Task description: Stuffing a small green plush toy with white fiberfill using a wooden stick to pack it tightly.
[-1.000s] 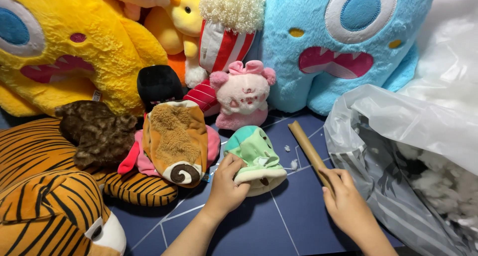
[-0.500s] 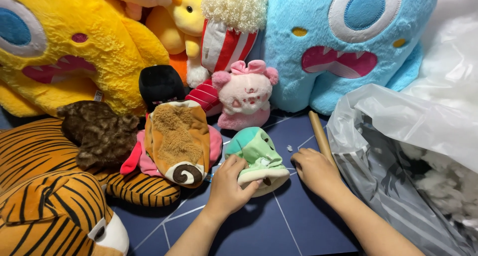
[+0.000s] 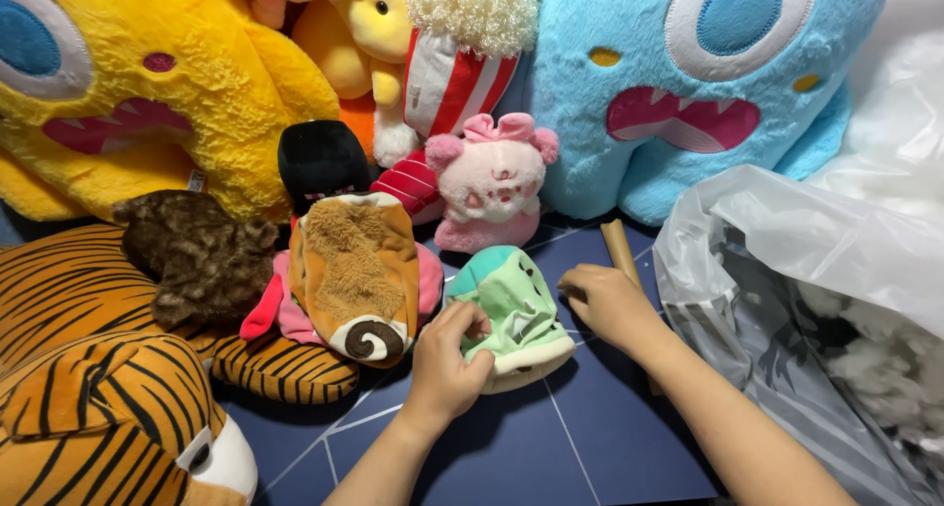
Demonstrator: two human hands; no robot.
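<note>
Both forearms bare, no sleeves visible; left hand [image 3: 447,363], right hand [image 3: 608,304] apparently ungloved, ringless.

Soft, even light falls from above on my view, bright and without harsh glare. My arms cast faint shadows on the dark blue worktop [image 3: 610,437]. The clear plastic bag [image 3: 787,270] shows pale sheen. Everything looks sharp; the frame edges bulge slightly.

We have a single view, from a camera worn on the head, looking steeply down and forward over the dark blue tabletop [image 3: 610,447]. It sits close: both forearms enter from the bottom edge, and plush toys fill the upper and left frame.
</note>
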